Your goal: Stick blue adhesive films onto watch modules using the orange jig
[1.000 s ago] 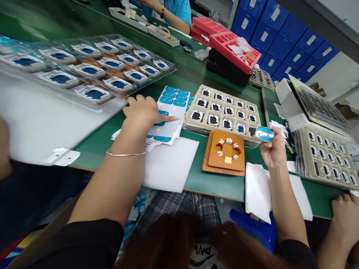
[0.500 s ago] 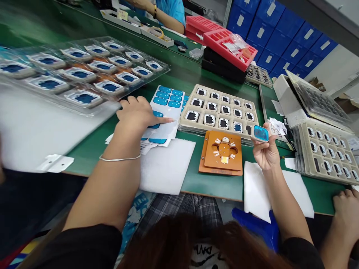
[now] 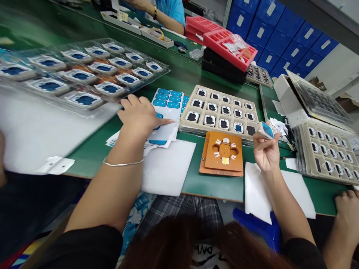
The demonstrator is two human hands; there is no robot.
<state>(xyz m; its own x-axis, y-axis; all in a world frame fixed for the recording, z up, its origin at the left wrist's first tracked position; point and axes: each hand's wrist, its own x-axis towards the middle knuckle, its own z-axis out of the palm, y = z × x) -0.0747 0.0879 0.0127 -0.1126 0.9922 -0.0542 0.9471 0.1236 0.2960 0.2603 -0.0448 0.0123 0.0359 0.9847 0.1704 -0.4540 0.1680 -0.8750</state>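
Note:
My left hand (image 3: 140,114) rests over the sheets of blue stickers (image 3: 171,100), its index finger stretched out to the right and other fingers spread. In my right hand (image 3: 266,153) a small part with a blue face (image 3: 267,130) is pinched at the fingertips and tilted. Between the hands lies a beige tray (image 3: 183,123) of white-rimmed parts with dark centres, one of them blue. Just in front of it sits an orange fixture (image 3: 224,153) with a cut-out middle and small white pieces.
A clear tray (image 3: 112,69) of blue-centred parts lies on white foam (image 3: 53,127) at the left. White pads (image 3: 168,168) lie at the front edge. Red trays (image 3: 230,45) stand behind; stacked beige trays (image 3: 333,149) and another person's hand (image 3: 347,209) are at the right.
The blue-faced part in my right hand has turned and tilted onto its edge. My left hand has shifted very slightly right over the sheets, and the top sheet has moved a little.

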